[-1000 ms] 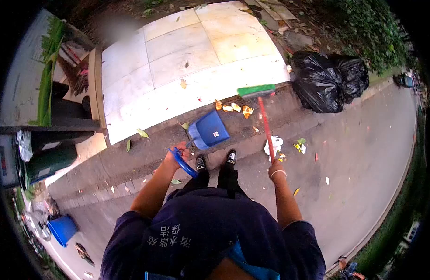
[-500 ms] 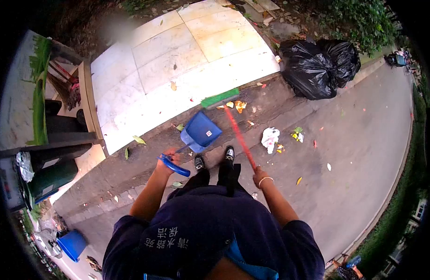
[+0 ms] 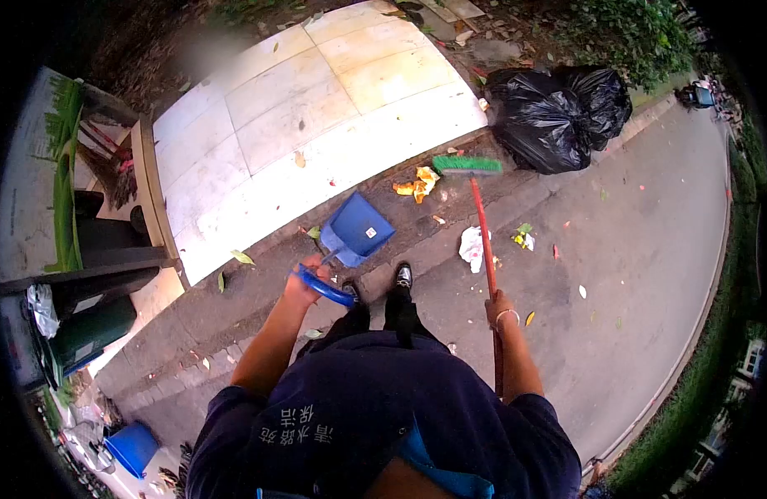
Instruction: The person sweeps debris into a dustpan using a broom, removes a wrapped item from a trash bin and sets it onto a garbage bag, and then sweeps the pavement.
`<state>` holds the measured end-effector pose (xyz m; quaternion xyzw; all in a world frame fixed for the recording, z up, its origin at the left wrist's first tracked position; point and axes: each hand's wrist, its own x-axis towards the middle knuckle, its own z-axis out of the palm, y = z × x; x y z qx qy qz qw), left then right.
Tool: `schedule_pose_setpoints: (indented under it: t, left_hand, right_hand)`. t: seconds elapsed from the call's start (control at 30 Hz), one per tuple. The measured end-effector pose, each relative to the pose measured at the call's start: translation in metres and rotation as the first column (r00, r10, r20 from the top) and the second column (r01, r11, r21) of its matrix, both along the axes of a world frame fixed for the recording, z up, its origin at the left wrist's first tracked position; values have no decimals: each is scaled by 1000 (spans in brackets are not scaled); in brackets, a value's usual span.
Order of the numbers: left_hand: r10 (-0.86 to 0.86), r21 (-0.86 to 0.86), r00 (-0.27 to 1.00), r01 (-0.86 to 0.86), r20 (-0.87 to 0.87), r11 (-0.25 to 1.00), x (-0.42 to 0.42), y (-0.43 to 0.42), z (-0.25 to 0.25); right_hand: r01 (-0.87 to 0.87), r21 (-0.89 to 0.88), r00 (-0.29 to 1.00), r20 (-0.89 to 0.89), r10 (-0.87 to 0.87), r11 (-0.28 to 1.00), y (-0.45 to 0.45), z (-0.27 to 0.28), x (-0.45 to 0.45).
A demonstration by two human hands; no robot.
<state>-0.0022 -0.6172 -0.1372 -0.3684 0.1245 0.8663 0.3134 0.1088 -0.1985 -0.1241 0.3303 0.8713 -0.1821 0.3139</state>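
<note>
My left hand (image 3: 307,283) is closed on the handle of a blue dustpan (image 3: 356,229), whose pan rests on the dark ground beside the white tiled slab. My right hand (image 3: 502,308) grips the red stick of a broom (image 3: 468,165). The broom's green bristles are to the right of orange peels (image 3: 419,185), close to the slab's edge. A crumpled white plastic bag (image 3: 472,249) lies on the pavement just left of the stick. Right of it is a small heap of green and yellow scraps (image 3: 524,238).
Black garbage bags (image 3: 540,118) stand at the slab's right corner. A white tiled slab (image 3: 292,125) spans the upper middle. Bins (image 3: 92,333) are at the left, a blue bucket (image 3: 132,449) at lower left. Leaves dot the road (image 3: 625,274).
The broom head has swung left over the peels, then back right past them. The peels now lie bunched together. My left hand still holds the dustpan, and the view has shifted slightly.
</note>
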Motion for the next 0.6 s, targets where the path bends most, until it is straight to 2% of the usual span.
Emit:
schedule_pose_setpoints:
  t: [0.03, 0.1, 0.17, 0.23, 0.3, 0.33, 0.37, 0.4, 0.43, 0.5, 0.53, 0.6]
  left_hand:
    - [-16, -73, 997, 10, -81, 997, -2, 3, 2]
    - [-16, -40, 999, 14, -29, 999, -8, 6, -9]
    - [-19, -12, 999, 19, 28, 1000, -14, 11, -18]
    - [-19, -76, 1000, 18, -21, 997, -17, 19, -22]
    - [-5, -63, 999, 3, -32, 998, -17, 25, -23]
    - [7, -127, 1000, -10, -28, 992, -17, 30, -17]
    - [19, -190, 999, -24, -26, 981, -17, 33, -12]
    - [25, -188, 999, -30, -28, 982, -17, 32, -11]
    - [9, -146, 1000, -13, -26, 989, -17, 31, -10]
    - [0, -105, 1000, -3, -27, 995, -14, 24, -16]
    - [-25, -40, 996, 21, -85, 999, -11, 18, -27]
    - [-43, 26, 988, 48, -148, 999, -7, 16, -29]
  right_hand:
    - [163, -61, 986, 31, -162, 985, -3, 4, 3]
    - [163, -92, 987, 6, -163, 982, -10, 1, 6]
    - [137, -152, 987, 100, -122, 979, -26, -5, 11]
    - [-9, -107, 992, 124, 23, 994, -37, -64, 47]
    - [-195, -119, 977, 59, 203, 974, -63, -51, 66]
    - [-196, -118, 977, 61, 204, 974, -68, -40, 68]
    - [-159, -203, 983, 55, 174, 966, -72, -29, 69]
    - [-126, -286, 988, 49, 146, 950, -74, -16, 68]
    - [-136, -283, 987, 47, 155, 949, -73, 0, 62]
    - [89, -308, 986, 165, -39, 947, -72, 25, 48]
    - [-90, -204, 983, 136, 119, 975, -54, -10, 59]
    - [-102, -151, 990, 79, 115, 983, -45, 4, 53]
